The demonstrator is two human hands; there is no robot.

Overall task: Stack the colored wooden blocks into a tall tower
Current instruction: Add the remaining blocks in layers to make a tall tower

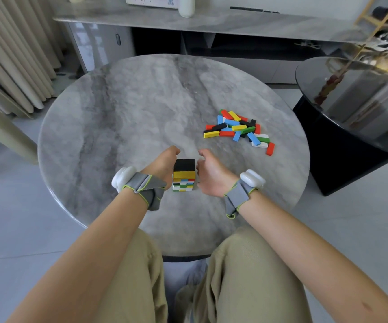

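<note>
Marble table (pixel 141 101); tower (pixel 184 174) between left hand (pixel 162 163), right hand (pixel 210 174).

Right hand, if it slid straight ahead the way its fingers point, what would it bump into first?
Probably nothing: the right hand points away and leftward, past the far side of the block tower, over bare marble table. Depth is hard to judge.

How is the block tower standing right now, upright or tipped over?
Upright. The tower stands straight on the round table, its layers squarely stacked, with black blocks on top.
</note>
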